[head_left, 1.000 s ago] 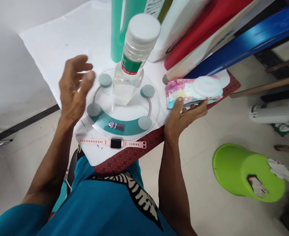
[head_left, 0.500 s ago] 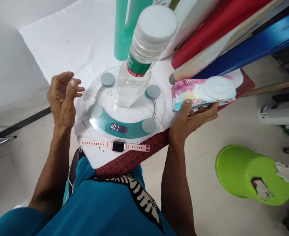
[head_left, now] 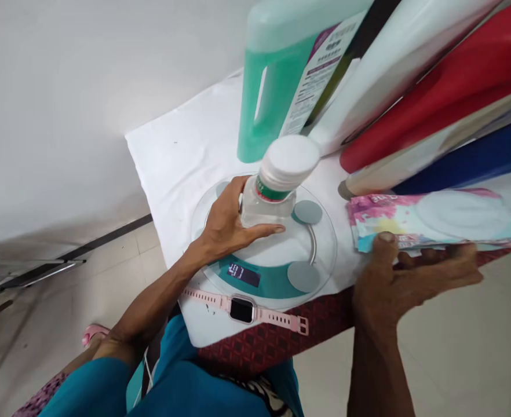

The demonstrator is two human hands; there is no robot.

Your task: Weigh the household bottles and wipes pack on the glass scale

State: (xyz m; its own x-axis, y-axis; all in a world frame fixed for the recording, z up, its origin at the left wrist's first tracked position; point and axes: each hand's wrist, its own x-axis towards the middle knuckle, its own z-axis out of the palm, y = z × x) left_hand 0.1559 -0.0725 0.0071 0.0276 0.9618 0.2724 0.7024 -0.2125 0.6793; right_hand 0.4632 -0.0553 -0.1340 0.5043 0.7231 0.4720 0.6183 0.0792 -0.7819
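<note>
On the round glass scale (head_left: 277, 284) stands a clear bottle (head_left: 266, 211) with a white cap and a green and red label. My left hand (head_left: 227, 223) is around the bottle's left side, its thumb across the near side and its other fingers mostly hidden behind. My right hand (head_left: 401, 289) is at the near edge of a pink and blue wipes pack (head_left: 394, 223). Its thumb touches the pack's corner, and its fingers stretch along the lower edge. A pink-strapped watch (head_left: 242, 310) lies in front of the scale, whose small display is lit.
A green liquid bottle (head_left: 259, 98) stands behind the scale. White, red (head_left: 438, 81) and blue (head_left: 468, 159) containers stand at the back right. The white table cover (head_left: 168, 139) reaches near the wall at the left. At the lower left, a person's foot in a pink slipper (head_left: 94, 333) shows.
My left hand has moved right, from beside the scale to around the bottle. My right hand remains by the wipes pack. The view has shifted, so the table sits lower and further right.
</note>
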